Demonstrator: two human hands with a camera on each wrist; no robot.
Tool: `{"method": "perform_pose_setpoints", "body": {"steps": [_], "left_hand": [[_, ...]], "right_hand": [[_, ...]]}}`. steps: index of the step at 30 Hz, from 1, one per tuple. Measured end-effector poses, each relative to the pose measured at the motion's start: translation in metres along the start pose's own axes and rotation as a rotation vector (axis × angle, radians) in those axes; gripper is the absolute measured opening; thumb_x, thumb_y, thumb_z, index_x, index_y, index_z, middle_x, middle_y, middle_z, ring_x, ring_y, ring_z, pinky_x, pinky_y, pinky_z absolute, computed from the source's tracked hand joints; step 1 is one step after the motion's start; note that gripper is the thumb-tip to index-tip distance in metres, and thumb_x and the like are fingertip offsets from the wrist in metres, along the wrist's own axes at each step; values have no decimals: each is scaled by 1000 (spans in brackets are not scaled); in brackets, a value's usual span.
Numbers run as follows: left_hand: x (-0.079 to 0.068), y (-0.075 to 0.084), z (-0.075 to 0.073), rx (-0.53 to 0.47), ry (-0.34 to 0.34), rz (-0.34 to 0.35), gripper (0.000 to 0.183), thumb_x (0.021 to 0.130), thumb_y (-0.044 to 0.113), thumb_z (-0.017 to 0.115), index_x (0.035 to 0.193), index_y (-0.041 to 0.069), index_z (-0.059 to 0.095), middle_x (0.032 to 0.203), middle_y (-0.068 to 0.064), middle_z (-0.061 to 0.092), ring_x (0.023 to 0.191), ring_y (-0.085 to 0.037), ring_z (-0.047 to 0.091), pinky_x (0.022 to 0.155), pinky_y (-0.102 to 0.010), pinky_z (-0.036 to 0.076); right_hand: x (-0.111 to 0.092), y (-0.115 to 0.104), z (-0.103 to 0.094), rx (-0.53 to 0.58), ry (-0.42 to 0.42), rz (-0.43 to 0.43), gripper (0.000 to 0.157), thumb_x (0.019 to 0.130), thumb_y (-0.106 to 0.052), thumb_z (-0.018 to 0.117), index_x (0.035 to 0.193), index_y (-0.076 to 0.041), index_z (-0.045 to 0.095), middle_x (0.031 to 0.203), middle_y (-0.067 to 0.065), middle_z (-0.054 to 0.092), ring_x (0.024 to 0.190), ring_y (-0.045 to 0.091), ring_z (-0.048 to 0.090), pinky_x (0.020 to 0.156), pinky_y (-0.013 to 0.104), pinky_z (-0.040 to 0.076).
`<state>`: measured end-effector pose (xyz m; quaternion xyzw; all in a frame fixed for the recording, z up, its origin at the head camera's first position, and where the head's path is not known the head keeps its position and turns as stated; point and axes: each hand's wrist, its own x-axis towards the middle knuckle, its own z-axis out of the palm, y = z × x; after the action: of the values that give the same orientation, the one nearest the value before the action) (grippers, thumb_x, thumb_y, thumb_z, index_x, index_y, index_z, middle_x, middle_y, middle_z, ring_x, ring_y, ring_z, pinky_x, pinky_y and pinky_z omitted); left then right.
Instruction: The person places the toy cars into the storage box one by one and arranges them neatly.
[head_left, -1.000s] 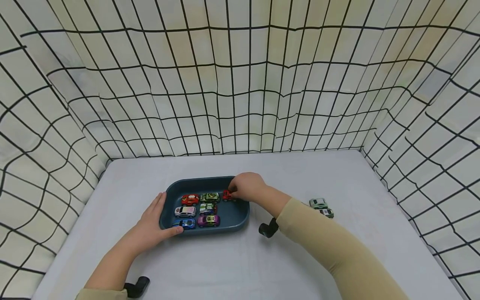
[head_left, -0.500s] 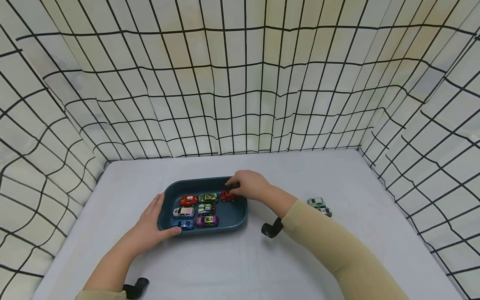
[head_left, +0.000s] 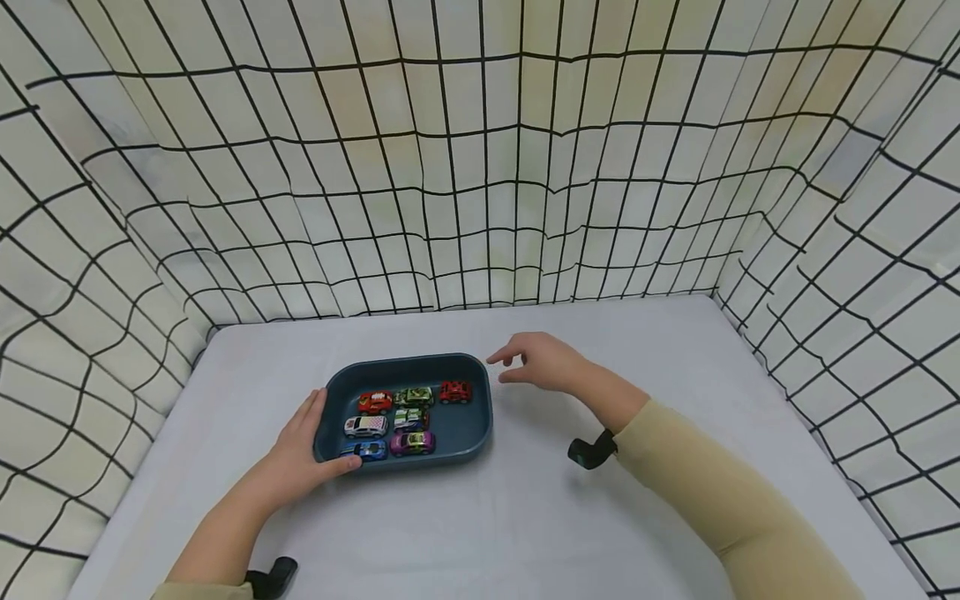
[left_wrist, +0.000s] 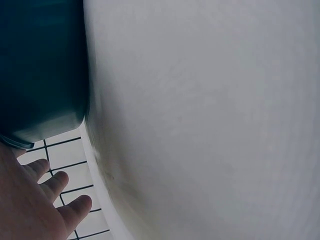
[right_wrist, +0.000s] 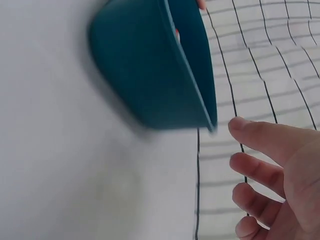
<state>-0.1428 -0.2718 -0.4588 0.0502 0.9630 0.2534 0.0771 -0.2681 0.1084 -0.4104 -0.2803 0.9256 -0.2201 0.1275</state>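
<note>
A dark teal plastic tray [head_left: 468,446] holds several toy cars. In it are a red car [head_left: 455,392] at the back right, another red one with a white roof pattern, a green patterned car [head_left: 414,397], a white car [head_left: 366,426], a multicoloured one, a blue car [head_left: 365,450] and a purple car [head_left: 412,442]. My left hand [head_left: 303,454] rests against the tray's left end, fingers straight along its side and thumb over the front rim. Just past the tray's right end, my right hand [head_left: 543,362] hovers with relaxed fingers and nothing in them; the right wrist view shows it beside the rim.
A white cloth covers the table [head_left: 480,533]. White walls with black netting [head_left: 480,208] enclose its back and sides. Black wrist cameras sit on both wrists, the right one [head_left: 592,450] above the cloth. The right forearm and sleeve [head_left: 697,483] cover part of the table's right side.
My right hand has let go of the red car and moved out of the tray to the right. Two cars on the right are now hidden behind the arm. The left hand has stayed.
</note>
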Motion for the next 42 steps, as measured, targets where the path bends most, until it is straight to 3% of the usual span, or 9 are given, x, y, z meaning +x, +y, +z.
{"method": "perform_pose_setpoints", "body": {"steps": [6, 13, 20, 29, 36, 42], "left_hand": [[0, -1, 1, -1, -1, 1, 126, 79, 58, 76, 157, 0, -3, 159, -33, 5, 141, -57, 14, 105, -74, 24], [0, -2, 3, 0, -3, -4, 126, 78, 60, 76, 157, 0, -3, 159, -33, 5, 141, -57, 13, 104, -75, 24], [1, -4, 3, -7, -3, -15, 128, 78, 64, 74, 158, 2, -4, 161, -31, 3, 143, -56, 11, 107, -73, 21], [0, -2, 2, -13, -2, -14, 127, 78, 64, 74, 158, 1, -2, 161, -30, 3, 143, -55, 11, 106, -74, 21], [0, 1, 1, -17, -7, -25, 127, 77, 62, 75, 158, 1, -2, 161, -30, 4, 143, -55, 12, 106, -74, 22], [-2, 0, 0, -13, -4, -23, 126, 78, 59, 76, 158, 1, -2, 160, -31, 4, 142, -56, 13, 106, -74, 23]], "right_hand": [[-24, 38, -17, 19, -63, 23, 34, 91, -22, 74, 124, -21, 72, 110, 3, 67, 94, 19, 55, 77, 32, 51], [-55, 88, -38, 20, -186, 110, 30, 89, -21, 75, 120, -21, 74, 101, -6, 65, 100, 21, 56, 84, 37, 51], [-74, 123, -51, 48, -311, 220, 27, 88, -16, 74, 114, -22, 76, 106, -3, 67, 105, 22, 56, 93, 48, 47], [-83, 143, -53, 73, -383, 260, 28, 86, -16, 74, 113, -25, 76, 118, 1, 65, 124, 33, 50, 103, 60, 39], [-85, 148, -51, 108, -425, 257, 33, 85, -14, 76, 116, -24, 75, 112, 2, 63, 110, 26, 52, 97, 53, 44], [-83, 148, -49, 75, -393, 226, 30, 85, -16, 77, 114, -22, 76, 110, 2, 64, 105, 25, 53, 93, 50, 46]]}}
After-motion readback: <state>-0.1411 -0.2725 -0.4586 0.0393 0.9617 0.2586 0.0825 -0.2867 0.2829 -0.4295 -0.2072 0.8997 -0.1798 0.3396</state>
